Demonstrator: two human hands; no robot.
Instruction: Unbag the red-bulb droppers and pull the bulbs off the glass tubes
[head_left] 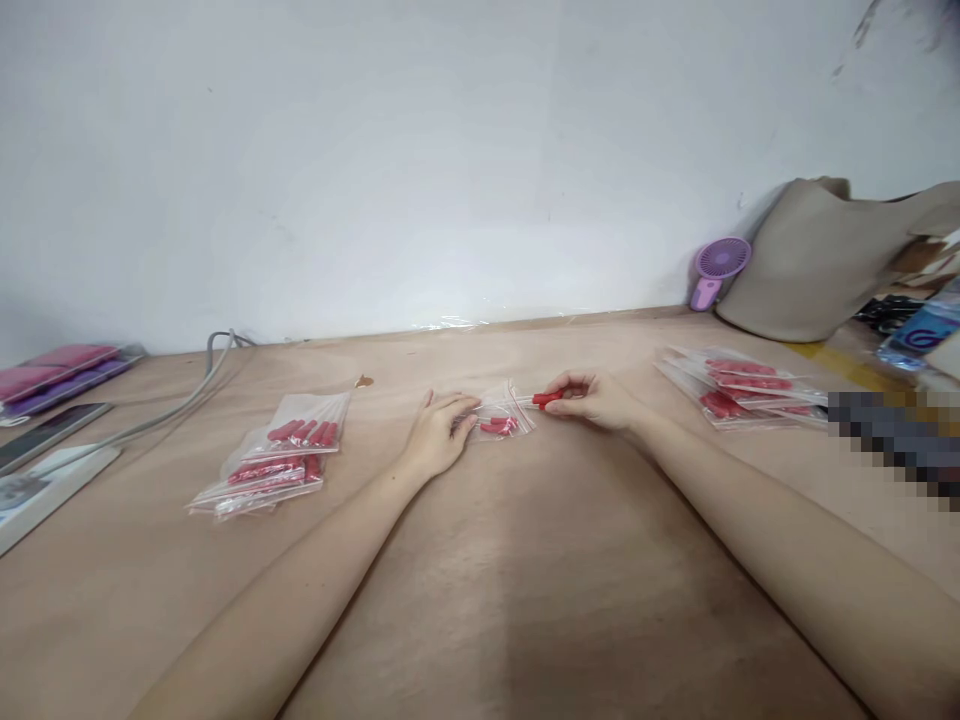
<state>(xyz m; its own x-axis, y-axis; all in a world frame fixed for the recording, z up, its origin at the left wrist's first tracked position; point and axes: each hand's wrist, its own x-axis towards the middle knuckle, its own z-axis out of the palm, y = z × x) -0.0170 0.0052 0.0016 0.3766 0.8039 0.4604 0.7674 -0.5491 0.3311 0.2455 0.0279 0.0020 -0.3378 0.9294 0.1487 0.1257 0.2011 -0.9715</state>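
In the middle of the table a small clear zip bag (496,410) lies with a few red tube-shaped pieces (498,426) in it. My left hand (442,430) grips the bag's left end, its fingers closed on the plastic. At the bag's right end, my right hand (589,400) pinches red pieces (547,399) with thin pale ends that point toward the bag's mouth. Exactly what these pieces are I cannot tell. Left of my left hand is a pile of filled bags (289,450), and another pile of bags (750,385) lies beyond my right hand.
A purple hand fan (720,265) leans by a grey-beige bag (802,260) at the back right, near a water bottle (919,330). On the left lie a grey cable (176,400), a phone (49,432), a white box (56,490) and pink packs (60,370). A wall (450,170) rises behind.
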